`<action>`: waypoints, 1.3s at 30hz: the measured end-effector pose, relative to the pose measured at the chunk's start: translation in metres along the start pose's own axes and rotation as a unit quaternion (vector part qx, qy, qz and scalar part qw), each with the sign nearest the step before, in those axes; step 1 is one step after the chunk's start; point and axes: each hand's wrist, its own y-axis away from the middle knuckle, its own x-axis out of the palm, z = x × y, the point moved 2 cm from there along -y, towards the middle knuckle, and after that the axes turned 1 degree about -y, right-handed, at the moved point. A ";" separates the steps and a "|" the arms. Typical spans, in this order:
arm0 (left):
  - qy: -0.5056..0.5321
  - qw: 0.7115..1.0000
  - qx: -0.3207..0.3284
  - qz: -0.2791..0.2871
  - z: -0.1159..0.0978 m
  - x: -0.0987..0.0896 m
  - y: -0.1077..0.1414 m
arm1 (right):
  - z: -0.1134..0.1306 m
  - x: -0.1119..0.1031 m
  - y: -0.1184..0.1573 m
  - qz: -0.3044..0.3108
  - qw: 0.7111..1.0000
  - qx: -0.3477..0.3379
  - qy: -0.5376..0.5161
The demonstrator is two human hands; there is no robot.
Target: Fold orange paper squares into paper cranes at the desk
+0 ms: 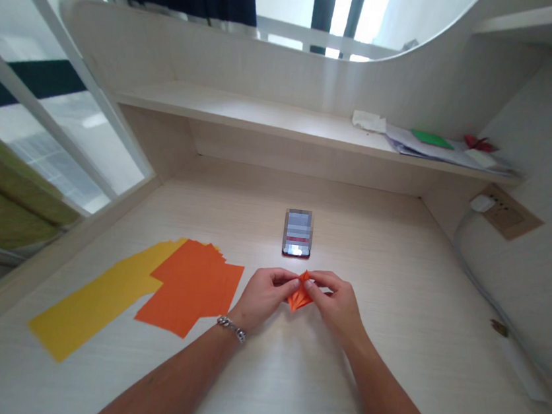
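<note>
A wide, pale wood-grain desk (427, 277) is being shown from above, and its far edge is being overhung by a long, pale shelf (242, 110). At the left, desk surface is being covered by a fanned run of flat yellow paper sheets (90, 305), which is being partly overlapped by a spread of flat bright-orange paper sheets (191, 294). To the right of these, the bare left hand (265, 293) and the bare right hand (339, 304) are being held close together. Just beyond them, a dark-edged rectangular phone (297, 233) with a blurred screen is being displayed. Between the hands, a small, pointed, folded orange paper piece (299, 299) is being pinched by the thumb and fingers of each. From here, a crease could be torn or a layer bent askew, probably through an uneven pull between the two pinches or too hard a thumb press. The piece is being presented roughly as a diamond, with one tip upward, one downward and creased layers between; its sides are being partly hidden by fingertips.
</note>
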 end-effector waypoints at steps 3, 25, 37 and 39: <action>-0.016 1.000 -0.006 0.005 -0.004 0.003 0.003 | -0.002 0.000 -0.001 -0.011 1.000 0.008 -0.022; -0.093 0.996 0.015 0.005 -0.008 0.005 0.006 | -0.003 0.000 -0.001 -0.015 0.998 0.022 -0.060; -0.077 0.997 0.001 0.027 -0.012 0.008 0.007 | -0.007 0.001 0.000 -0.010 0.995 0.050 -0.091; -0.085 0.996 -0.003 0.021 -0.012 0.007 0.007 | -0.004 0.001 0.000 -0.010 0.995 0.047 -0.083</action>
